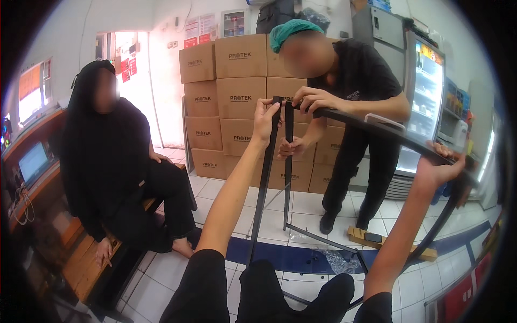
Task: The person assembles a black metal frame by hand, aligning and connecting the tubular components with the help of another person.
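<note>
A black metal frame [371,125] of slim square bars stands on the floor before me. My left hand [265,123] is closed around the top of its left upright bar [260,196]. Over at the far right corner, my right hand [442,169] grips the end of the top bar. Opposite me a co-worker in a green hair cap bends over the frame. One co-worker's hand [319,100] rests on the top bar's near-left end, and the other hand [291,147] holds a second upright [288,185] just right of my left hand.
Stacked cardboard boxes [240,97] line the back wall, with a glass-door fridge [423,102] to their right. A person in black [107,161] sits on a wooden bench at left. On the tiled floor lie a blue strip [291,257], clear plastic wrap [340,261] and a cardboard piece [425,252].
</note>
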Motion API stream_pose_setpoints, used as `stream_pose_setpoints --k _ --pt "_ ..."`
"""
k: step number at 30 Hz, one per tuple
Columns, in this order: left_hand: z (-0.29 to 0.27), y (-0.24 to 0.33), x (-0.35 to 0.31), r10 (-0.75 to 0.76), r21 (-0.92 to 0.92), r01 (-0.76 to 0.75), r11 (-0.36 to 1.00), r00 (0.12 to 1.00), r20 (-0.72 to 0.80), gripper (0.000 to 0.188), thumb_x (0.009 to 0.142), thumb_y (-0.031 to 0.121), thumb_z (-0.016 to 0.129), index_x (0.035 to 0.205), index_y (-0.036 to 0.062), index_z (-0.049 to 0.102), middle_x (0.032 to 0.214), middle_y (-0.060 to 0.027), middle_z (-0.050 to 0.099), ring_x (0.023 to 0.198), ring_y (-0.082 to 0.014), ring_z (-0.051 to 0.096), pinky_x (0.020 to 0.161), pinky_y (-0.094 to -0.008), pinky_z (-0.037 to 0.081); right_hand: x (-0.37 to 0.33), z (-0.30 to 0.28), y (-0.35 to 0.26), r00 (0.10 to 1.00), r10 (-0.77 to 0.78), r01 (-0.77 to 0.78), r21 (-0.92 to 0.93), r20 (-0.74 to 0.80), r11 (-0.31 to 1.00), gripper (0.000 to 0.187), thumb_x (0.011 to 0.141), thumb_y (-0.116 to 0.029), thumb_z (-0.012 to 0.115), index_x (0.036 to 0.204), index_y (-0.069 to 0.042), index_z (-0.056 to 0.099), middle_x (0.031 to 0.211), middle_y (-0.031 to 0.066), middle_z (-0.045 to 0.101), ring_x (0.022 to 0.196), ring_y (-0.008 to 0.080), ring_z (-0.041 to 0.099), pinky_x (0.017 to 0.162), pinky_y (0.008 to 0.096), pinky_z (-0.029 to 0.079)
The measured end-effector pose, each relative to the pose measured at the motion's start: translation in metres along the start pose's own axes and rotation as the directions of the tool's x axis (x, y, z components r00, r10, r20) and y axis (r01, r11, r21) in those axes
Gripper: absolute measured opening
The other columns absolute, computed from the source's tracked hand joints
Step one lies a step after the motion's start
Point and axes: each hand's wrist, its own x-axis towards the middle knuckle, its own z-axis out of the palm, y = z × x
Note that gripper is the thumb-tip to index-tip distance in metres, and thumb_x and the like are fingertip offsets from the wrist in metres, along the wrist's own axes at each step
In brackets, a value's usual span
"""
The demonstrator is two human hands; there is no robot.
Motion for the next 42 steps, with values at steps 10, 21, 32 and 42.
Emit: stream_pose_setpoints --k 10,21,32,42 --pt "-0.005 0.002 0.0 -0.043 -0.011 0.043 0.999 0.999 0.011 0.018 0.102 0.02 0.053 0.114 0.0089 0.044 0.117 -0.0129 0.065 0.082 -0.0173 0.067 0.064 -0.0294 0.056 -0.003 0.006 -0.002 0.998 -0.004 0.002 -0.035 -0.064 0.999 0.041 0.093 -0.043 0.058 0.065 -0.016 0.045 0.057 -0.0006 0.045 0.053 0.016 0.044 0.076 0.0376 0.04" --pt "-0.005 0.012 -0.006 -0.159 -0.025 0.161 0.987 0.986 0.041 0.024 0.104 0.024 0.05 0.123 0.011 0.041 0.125 -0.0168 0.06 0.115 -0.0286 0.062 0.087 -0.0444 0.057 0.007 -0.005 -0.006 0.998 0.047 -0.048 -0.037 -0.03 0.998 0.042 0.092 -0.044 0.059 0.065 -0.016 0.044 0.057 -0.0007 0.046 0.053 0.0149 0.044 0.071 0.0337 0.037" --pt "-0.008 -0.002 0.001 -0.203 0.103 0.2 0.974 0.979 0.011 0.027 0.104 0.025 0.051 0.123 0.0106 0.041 0.109 -0.0113 0.059 0.086 -0.0205 0.066 0.069 -0.0333 0.057 0.005 0.002 -0.003 0.993 0.043 -0.048 -0.043 -0.11 0.998 0.041 0.092 -0.043 0.058 0.066 -0.016 0.042 0.058 -0.0002 0.043 0.053 0.0154 0.043 0.075 0.0368 0.038" --pt "-0.003 -0.005 -0.001 -0.227 0.006 0.227 0.974 0.972 0.057 0.03 0.103 0.024 0.051 0.125 0.0089 0.038 0.116 -0.0139 0.058 0.096 -0.028 0.069 0.072 -0.037 0.06 0.028 -0.012 -0.003 0.995 0.03 -0.037 -0.067 -0.09 0.997 0.04 0.093 -0.044 0.052 0.067 -0.014 0.044 0.058 0.001 0.043 0.054 0.0173 0.043 0.077 0.0409 0.04"
